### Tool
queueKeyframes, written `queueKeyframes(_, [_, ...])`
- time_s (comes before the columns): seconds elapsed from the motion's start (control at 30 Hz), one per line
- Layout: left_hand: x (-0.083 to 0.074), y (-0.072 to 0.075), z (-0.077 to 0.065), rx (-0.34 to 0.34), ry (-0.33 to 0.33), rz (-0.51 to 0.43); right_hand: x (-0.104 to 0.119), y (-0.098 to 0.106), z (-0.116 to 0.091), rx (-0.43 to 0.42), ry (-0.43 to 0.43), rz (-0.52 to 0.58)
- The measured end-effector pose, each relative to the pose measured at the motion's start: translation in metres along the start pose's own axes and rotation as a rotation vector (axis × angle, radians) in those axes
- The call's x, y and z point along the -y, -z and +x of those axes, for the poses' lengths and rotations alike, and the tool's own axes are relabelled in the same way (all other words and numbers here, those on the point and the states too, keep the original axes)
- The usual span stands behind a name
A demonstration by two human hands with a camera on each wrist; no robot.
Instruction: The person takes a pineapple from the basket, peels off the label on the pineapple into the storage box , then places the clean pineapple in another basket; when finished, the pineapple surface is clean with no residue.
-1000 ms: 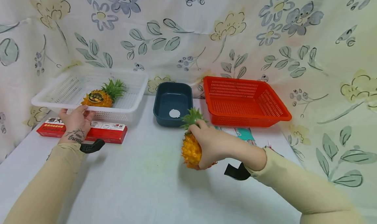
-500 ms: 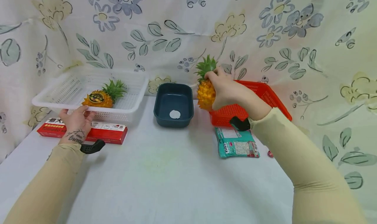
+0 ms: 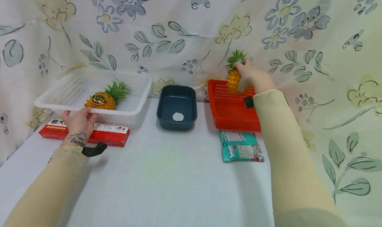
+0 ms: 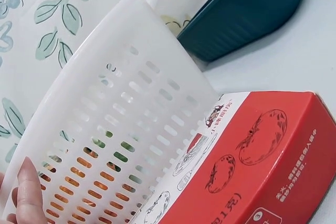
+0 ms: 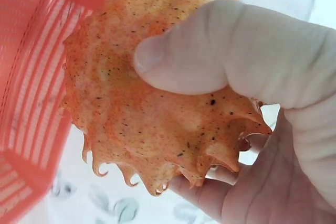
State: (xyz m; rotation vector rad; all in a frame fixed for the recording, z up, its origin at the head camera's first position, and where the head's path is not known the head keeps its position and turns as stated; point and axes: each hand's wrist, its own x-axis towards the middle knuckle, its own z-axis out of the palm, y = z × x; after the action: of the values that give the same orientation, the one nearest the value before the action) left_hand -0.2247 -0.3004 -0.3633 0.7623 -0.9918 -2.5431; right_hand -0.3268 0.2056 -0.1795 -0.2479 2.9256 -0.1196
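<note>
My right hand [image 3: 255, 77] grips an orange, spiky pineapple [image 3: 233, 78], crown up, over the red plastic basket [image 3: 234, 122]. In the right wrist view the thumb presses on the fruit's knobbly underside [image 5: 131, 124] and the other fingers reach round behind it. At the left, my left hand [image 3: 79, 122] holds the front rim of the white plastic basket [image 3: 131, 112]. A second pineapple [image 3: 102, 100] with a black label lies on its side in that basket. Through the slots of the white basket wall [image 4: 152, 93], the left wrist view shows its orange and green.
A red and white box [image 3: 110, 134] lies under the white basket's front. Between the two baskets stands a dark blue basin [image 3: 176, 121] with a white round sticker inside. A teal packet [image 3: 241, 147] lies before the red basket. A floral curtain [image 3: 179, 21] hangs behind.
My right hand has lifted the pineapple from near the middle of the table, up and to the right, over the red basket. The left hand stays on the white basket's rim.
</note>
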Motion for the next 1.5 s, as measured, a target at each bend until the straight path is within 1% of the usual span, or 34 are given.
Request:
queueKeyframes(0.1, [-0.001,0.0,0.0,-0.011,0.01,0.001,-0.007,-0.002,0.003,0.007,-0.041,0.012])
queueKeyframes(0.17, [-0.001,0.0,0.001,-0.015,0.016,0.0,-0.011,-0.006,0.005,0.021,-0.05,0.015])
queueKeyframes(0.37, [-0.001,0.001,0.003,-0.017,0.01,0.0,-0.012,-0.027,0.013,0.144,-0.063,0.098])
queueKeyframes(0.47, [0.0,0.001,0.004,-0.015,0.006,0.001,-0.013,-0.041,0.017,0.182,-0.08,0.159])
queueKeyframes(0.6, [0.001,0.001,0.004,-0.006,0.002,0.0,-0.012,-0.057,0.022,0.193,-0.115,0.218])
queueKeyframes(0.73, [0.001,0.001,0.004,-0.003,-0.001,-0.005,-0.01,-0.066,0.027,0.178,-0.104,0.175])
queueKeyframes(0.87, [0.001,0.002,0.005,-0.004,0.0,-0.013,-0.009,-0.071,0.03,0.183,-0.085,0.142])
queueKeyframes(1.0, [0.001,0.002,0.005,-0.004,-0.01,-0.021,-0.009,-0.074,0.034,0.209,-0.1,0.179])
queueKeyframes(1.17, [0.001,0.001,0.004,-0.01,-0.006,-0.031,-0.012,-0.077,0.035,0.254,-0.13,0.339])
queueKeyframes(1.27, [0.0,0.0,0.004,-0.012,-0.005,-0.03,-0.012,-0.076,0.034,0.272,-0.113,0.386])
queueKeyframes(1.33, [0.001,0.001,0.004,-0.01,-0.007,-0.028,-0.011,-0.074,0.033,0.278,-0.091,0.371])
queueKeyframes(1.5, [0.001,0.002,0.005,-0.008,-0.009,-0.014,-0.009,-0.068,0.029,0.264,-0.034,0.323])
